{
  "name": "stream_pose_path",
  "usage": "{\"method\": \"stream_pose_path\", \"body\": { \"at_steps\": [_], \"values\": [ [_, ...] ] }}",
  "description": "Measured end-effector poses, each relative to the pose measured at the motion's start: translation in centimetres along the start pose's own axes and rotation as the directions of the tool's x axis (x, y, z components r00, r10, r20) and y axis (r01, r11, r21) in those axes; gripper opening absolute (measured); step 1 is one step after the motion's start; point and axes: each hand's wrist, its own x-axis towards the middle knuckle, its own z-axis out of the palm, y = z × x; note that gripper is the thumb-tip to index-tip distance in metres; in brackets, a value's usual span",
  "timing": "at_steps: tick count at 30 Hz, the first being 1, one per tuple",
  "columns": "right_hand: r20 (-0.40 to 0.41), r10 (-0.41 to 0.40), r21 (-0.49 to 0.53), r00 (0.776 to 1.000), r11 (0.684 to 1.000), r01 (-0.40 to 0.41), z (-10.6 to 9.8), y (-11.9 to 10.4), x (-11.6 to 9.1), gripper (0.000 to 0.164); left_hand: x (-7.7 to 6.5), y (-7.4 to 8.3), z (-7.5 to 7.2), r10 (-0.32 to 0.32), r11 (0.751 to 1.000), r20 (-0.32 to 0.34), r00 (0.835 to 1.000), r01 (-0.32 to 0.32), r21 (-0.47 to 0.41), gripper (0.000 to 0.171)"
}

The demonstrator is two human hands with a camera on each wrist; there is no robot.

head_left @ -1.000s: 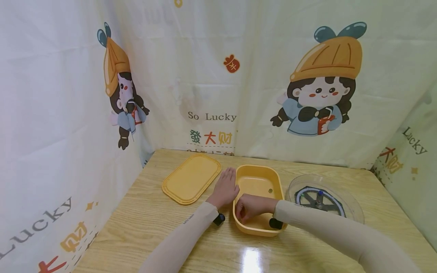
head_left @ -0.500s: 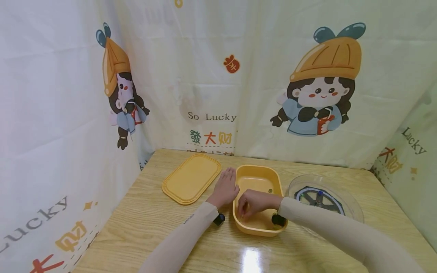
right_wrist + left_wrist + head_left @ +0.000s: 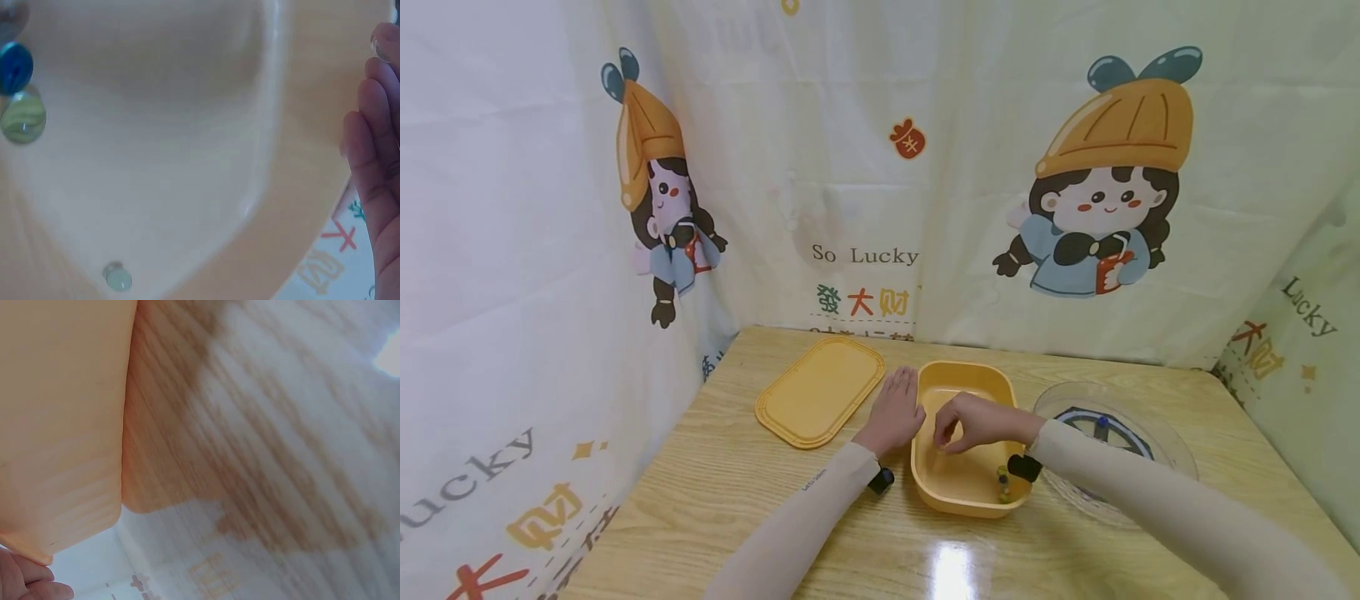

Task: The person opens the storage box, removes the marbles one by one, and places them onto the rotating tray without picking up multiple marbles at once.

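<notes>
In the head view, my left hand (image 3: 893, 414) lies with straight fingers along the left rim of a yellow plastic box (image 3: 966, 500). Those fingers (image 3: 31, 581) also show at the box's rim in the left wrist view. Inside the box's left half, my right hand (image 3: 976, 419) pinches a small clear glass marble (image 3: 379, 50), mostly covered by the thumb and fingers. Several glass marbles lie on the box floor, among them a blue marble (image 3: 15, 67), a green-striped marble (image 3: 24, 119) and a pale one (image 3: 117, 277) by itself.
A flat yellow lid (image 3: 820, 392) lies on the wooden table (image 3: 700, 500), left of the box. To the right, partly under my right forearm, stands a round clear plastic tray (image 3: 1180, 450) with a dark spoked frame and a blue ball (image 3: 1102, 422). Printed cloth (image 3: 850, 192) hangs behind.
My right hand has risen from the box's near left corner and moved slightly away from me. Marbles near the right wrist are now uncovered. My left hand stays put.
</notes>
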Motion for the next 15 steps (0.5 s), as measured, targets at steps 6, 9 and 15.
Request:
{"method": "stream_pose_path", "body": {
  "at_steps": [6,9,15],
  "values": [
    [-0.04,0.013,0.04,0.999,0.999,-0.011,-1.3,-0.3,-1.2,0.009,0.0,0.1,0.1,0.0,1.0,-0.005,1.0,0.0,-0.008,0.06],
    [-0.062,0.036,0.058,0.997,0.998,-0.033,-1.9,-0.1,-2.1,0.009,-0.1,0.1,0.1,0.008,1.0,-0.007,1.0,-0.008,-0.009,0.059],
    [-0.152,0.057,0.033,0.987,0.998,-0.052,-3.4,0.5,-4.2,0.007,-0.3,0.0,-0.2,0.016,0.999,0.006,1.0,-0.016,-0.03,0.059]
  ]
}}
